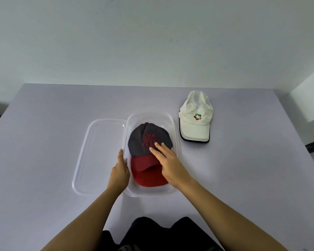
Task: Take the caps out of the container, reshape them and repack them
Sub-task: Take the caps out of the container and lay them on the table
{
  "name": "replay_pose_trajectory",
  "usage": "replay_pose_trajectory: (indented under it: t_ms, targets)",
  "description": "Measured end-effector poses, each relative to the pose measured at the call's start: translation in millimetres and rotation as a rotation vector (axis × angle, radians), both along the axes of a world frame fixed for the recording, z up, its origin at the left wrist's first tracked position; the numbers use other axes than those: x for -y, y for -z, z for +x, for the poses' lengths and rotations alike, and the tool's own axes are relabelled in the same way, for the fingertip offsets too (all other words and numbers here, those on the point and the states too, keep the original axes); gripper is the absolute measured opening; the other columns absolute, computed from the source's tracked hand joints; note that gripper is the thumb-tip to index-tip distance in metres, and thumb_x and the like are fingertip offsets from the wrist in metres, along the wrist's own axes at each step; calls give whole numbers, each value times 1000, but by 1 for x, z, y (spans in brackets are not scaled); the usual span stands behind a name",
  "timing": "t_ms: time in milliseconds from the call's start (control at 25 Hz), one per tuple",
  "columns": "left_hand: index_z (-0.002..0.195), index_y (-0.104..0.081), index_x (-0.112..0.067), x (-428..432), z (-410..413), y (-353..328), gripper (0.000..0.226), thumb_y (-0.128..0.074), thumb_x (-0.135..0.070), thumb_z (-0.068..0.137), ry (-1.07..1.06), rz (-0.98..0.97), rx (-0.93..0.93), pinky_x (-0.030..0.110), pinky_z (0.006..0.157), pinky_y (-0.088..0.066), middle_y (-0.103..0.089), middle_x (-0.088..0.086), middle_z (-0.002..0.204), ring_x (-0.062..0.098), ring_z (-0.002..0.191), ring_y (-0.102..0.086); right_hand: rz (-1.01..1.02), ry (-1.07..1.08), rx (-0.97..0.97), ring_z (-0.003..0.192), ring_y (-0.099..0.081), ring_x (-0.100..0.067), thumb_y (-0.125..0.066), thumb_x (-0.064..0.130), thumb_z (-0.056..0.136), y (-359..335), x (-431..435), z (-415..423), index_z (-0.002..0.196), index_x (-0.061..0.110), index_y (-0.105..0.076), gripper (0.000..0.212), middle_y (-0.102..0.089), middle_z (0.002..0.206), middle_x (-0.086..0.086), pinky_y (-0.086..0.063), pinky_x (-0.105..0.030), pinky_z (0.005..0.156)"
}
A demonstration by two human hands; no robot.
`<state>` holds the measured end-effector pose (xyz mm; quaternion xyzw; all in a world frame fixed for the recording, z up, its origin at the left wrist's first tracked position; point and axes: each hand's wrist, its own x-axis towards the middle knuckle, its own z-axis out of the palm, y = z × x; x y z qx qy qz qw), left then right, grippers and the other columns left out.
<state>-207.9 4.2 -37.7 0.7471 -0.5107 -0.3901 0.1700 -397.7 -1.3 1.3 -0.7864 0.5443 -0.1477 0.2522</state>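
A clear plastic container [168,117] stands mid-table. Inside it lies a dark grey cap [141,140] with a red brim and red stitching on the front. My right hand [168,162] rests flat on this cap, fingers spread over the crown and brim. My left hand [120,169] lies against the container's left wall, fingers along its rim. A white cap [196,115] with a multicoloured logo sits on the table to the right of the container, brim toward me.
The container's clear lid [98,156] lies flat on the table, touching the container's left side. The grey table [43,142] ends at a pale wall behind. A dark floor strip shows at the far right.
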Motion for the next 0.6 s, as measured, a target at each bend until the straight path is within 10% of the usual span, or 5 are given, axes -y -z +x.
replay_pose_trajectory:
  t_ms: [280,600]
  targets:
    - [151,-11,-25,-2,-2,0,51,-27,-26,103,-15,-29,8,47,96,-41,-57,27,128,46,114,-55,-456,272,316,144,-20,-25,-27,-15,71,-23,-46,-69,142,24,-33,81,-21,155,11,-20,-29,117]
    - [151,-9,-25,-3,-2,-1,52,-26,-24,102,-6,-11,-2,49,96,-41,-58,25,127,45,113,-55,-440,448,-3,146,-9,-20,-37,-16,75,36,-128,-144,145,39,-20,91,-9,158,14,-13,-29,119]
